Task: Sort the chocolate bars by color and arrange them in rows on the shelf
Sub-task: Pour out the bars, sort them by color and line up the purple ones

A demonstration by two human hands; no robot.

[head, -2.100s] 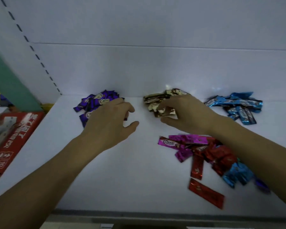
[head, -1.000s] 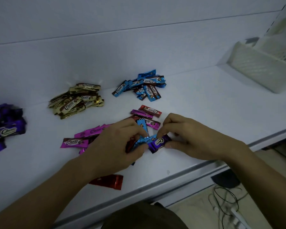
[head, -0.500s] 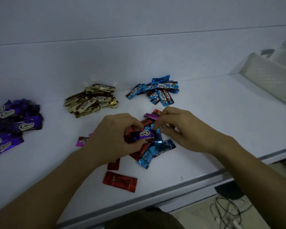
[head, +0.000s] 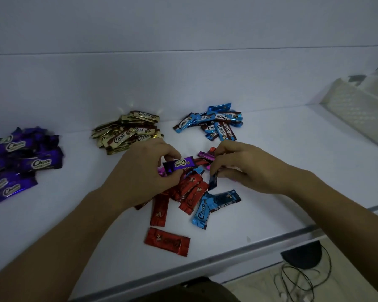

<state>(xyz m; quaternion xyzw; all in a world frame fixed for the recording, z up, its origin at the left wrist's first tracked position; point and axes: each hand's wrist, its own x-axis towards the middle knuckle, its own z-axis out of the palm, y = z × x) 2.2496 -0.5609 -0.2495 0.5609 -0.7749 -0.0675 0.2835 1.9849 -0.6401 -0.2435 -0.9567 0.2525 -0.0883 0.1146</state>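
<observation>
Left hand [head: 140, 179] pinching a purple bar [head: 179, 164] between thumb and fingers, raised just above the mixed heap [head: 190, 188] near the shelf [head: 292, 171] front edge. Right hand [head: 247, 168] curled, fingers gripping a dark blue bar [head: 213, 182] over the same heap. Along the back edge: purple pile [head: 20, 162], gold pile [head: 127, 131], blue pile [head: 214, 125].

Purple pile [head: 20, 162] cut off left

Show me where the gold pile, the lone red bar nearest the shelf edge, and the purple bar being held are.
gold pile [head: 127, 132], head view, middle of heap
lone red bar [head: 166, 241], head view, wrapper centre
purple bar [head: 179, 164], head view, printed face
</observation>
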